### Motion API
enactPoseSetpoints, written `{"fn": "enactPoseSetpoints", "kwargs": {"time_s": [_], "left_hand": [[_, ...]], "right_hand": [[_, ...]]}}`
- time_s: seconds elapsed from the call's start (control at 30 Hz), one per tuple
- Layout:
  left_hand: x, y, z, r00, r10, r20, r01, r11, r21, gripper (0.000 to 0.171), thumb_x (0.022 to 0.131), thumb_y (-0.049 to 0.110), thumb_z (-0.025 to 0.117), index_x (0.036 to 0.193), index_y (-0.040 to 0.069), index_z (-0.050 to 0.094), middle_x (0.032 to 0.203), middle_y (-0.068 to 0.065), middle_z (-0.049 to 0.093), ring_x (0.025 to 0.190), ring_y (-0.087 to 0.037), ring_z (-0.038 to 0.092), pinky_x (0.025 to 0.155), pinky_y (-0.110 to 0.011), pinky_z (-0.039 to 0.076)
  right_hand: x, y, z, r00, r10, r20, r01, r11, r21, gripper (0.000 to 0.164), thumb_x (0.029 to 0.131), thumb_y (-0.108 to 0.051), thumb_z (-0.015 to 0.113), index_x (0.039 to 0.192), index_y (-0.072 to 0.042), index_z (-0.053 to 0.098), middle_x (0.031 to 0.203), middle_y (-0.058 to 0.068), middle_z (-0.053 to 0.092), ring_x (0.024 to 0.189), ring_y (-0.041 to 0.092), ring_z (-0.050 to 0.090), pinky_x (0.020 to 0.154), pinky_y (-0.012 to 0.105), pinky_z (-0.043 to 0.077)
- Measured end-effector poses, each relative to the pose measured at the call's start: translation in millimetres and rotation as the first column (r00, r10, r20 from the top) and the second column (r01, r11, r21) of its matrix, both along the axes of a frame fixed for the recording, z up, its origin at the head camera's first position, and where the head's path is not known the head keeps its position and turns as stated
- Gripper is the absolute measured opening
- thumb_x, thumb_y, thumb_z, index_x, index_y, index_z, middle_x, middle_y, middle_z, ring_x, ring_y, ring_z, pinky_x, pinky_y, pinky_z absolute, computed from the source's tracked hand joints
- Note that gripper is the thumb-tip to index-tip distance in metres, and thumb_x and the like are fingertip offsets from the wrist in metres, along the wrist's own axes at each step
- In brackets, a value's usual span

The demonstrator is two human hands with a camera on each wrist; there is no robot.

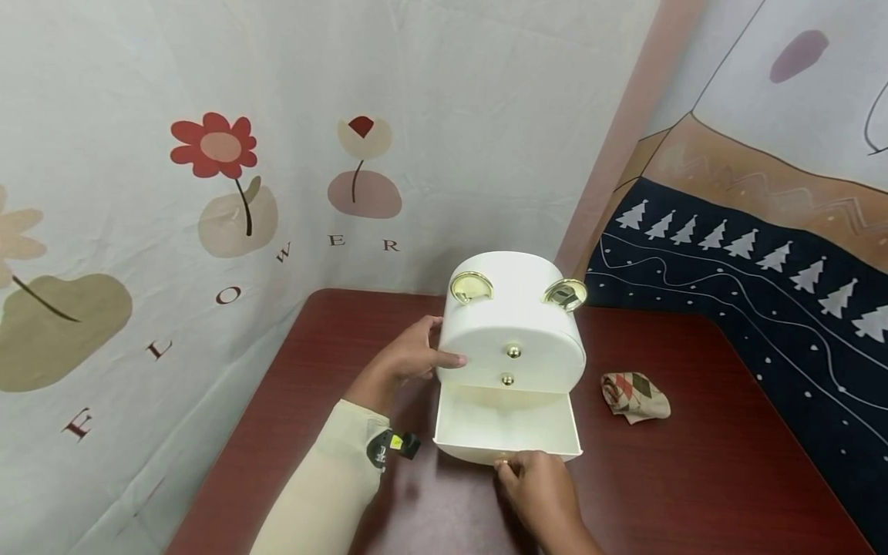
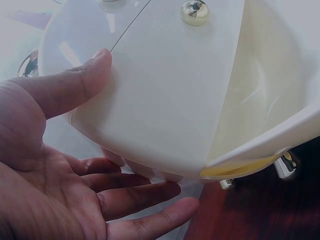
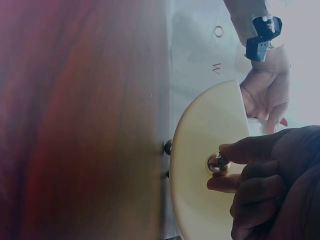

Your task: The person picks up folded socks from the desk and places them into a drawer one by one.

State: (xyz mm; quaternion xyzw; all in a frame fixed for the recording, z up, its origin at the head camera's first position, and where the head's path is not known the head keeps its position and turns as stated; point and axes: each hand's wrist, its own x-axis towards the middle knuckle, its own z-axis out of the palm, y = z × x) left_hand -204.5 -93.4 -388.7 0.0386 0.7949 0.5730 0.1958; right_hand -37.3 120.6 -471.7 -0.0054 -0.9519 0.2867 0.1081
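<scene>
A small white box of drawers (image 1: 513, 308) with a rounded top and two gold ear shapes stands on the table. Its bottom drawer (image 1: 506, 420) is pulled out, and nothing is seen inside it. My left hand (image 1: 415, 353) rests against the box's left side. The thumb touches the front face, while the other fingers lie fairly straight along the side in the left wrist view. At the drawer's front, my right hand (image 1: 546, 489) pinches the round gold knob (image 3: 215, 163) between thumb and finger. Two more gold knobs show on the closed front above.
A rolled argyle-patterned cloth (image 1: 634, 397), possibly a sock, lies to the right of the box. The dark red table (image 1: 701, 462) meets a printed cloth backdrop (image 1: 472, 116) behind. A strapped camera (image 1: 398, 445) sits on my left wrist.
</scene>
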Motion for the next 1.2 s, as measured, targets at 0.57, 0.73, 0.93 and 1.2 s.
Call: {"fn": "enactPoseSetpoints", "kwargs": {"time_s": [0.57, 0.73, 0.93, 1.2], "left_hand": [[0.9, -0.9, -0.4, 1.0, -0.013, -0.016, 0.013, 1.0, -0.016, 0.095, 0.088, 0.013, 0.091, 0.164, 0.001, 0.036, 0.158, -0.026, 0.054, 0.141, -0.047, 0.059, 0.113, -0.075, 0.047], [0.2, -1.4, -1.1, 0.999, -0.02, -0.026, 0.021, 0.999, 0.031, 0.093, 0.089, 0.007, 0.089, 0.163, -0.003, 0.035, 0.154, -0.029, 0.054, 0.137, -0.046, 0.061, 0.112, -0.067, 0.053], [0.3, -1.9, -1.1, 0.999, -0.028, -0.03, 0.029, 0.998, 0.055, 0.092, 0.088, 0.005, 0.088, 0.162, -0.005, 0.034, 0.152, -0.03, 0.055, 0.133, -0.044, 0.063, 0.111, -0.062, 0.056], [2.1, -3.2, -0.6, 0.999, -0.028, -0.037, 0.029, 0.999, 0.032, 0.09, 0.088, 0.007, 0.089, 0.161, -0.005, 0.037, 0.15, -0.029, 0.057, 0.132, -0.044, 0.064, 0.11, -0.068, 0.054]], "right_hand": [[7.1, 9.7, 16.4, 0.998, -0.056, 0.04, 0.059, 0.996, -0.065, 0.041, 0.084, -0.036, 0.095, 0.057, -0.02, 0.067, 0.055, -0.009, 0.061, 0.056, 0.006, 0.046, 0.054, 0.026, 0.04], [6.7, 18.8, 27.3, 0.99, -0.111, -0.09, 0.102, 0.99, -0.093, 0.035, 0.084, -0.035, 0.095, 0.063, -0.019, 0.072, 0.053, -0.012, 0.058, 0.055, 0.004, 0.048, 0.056, 0.027, 0.044], [2.3, 32.9, 37.0, 0.954, -0.216, -0.206, 0.185, 0.969, -0.162, 0.027, 0.082, -0.03, 0.097, 0.076, -0.013, 0.078, 0.053, -0.013, 0.049, 0.05, 0.0, 0.042, 0.052, 0.023, 0.042], [-12.6, 63.0, 48.3, 0.898, -0.291, -0.331, 0.243, 0.953, -0.178, 0.03, 0.081, -0.024, 0.099, 0.092, -0.004, 0.08, 0.058, -0.006, 0.057, 0.051, -0.004, 0.039, 0.05, 0.018, 0.036]]}}
